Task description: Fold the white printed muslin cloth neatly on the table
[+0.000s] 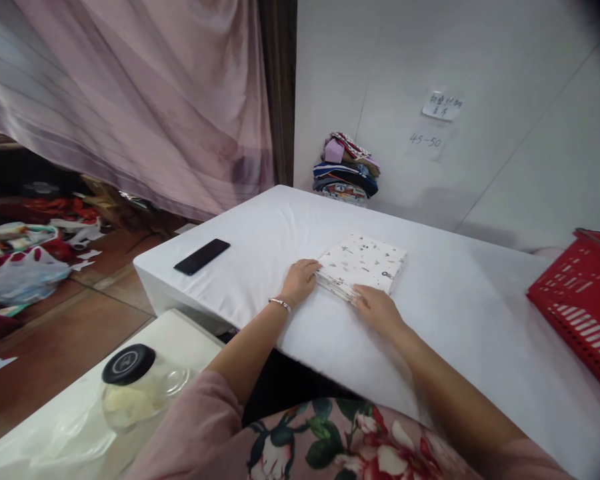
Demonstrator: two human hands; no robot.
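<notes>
A folded white cloth (363, 259) with small dark printed motifs lies flat on the white-covered table (260, 247), its stacked layers showing along the near edge. My left hand (301, 281) wears a bracelet at the wrist and grips the cloth's near left corner, fingers closed together. At the near right corner, my right hand (379, 311) holds the edge with its fingertips; part of those fingers is hidden by the hand itself. To the left of the cloth, apart from both hands, lies a black phone (202, 257).
A pile of folded clothes (346, 170) stands beyond the table's far edge by the wall. At the right is a red plastic basket (580, 293). A clear jar with a black lid (129, 365) is on a lower white surface at left. A pink curtain (180, 100) hangs behind.
</notes>
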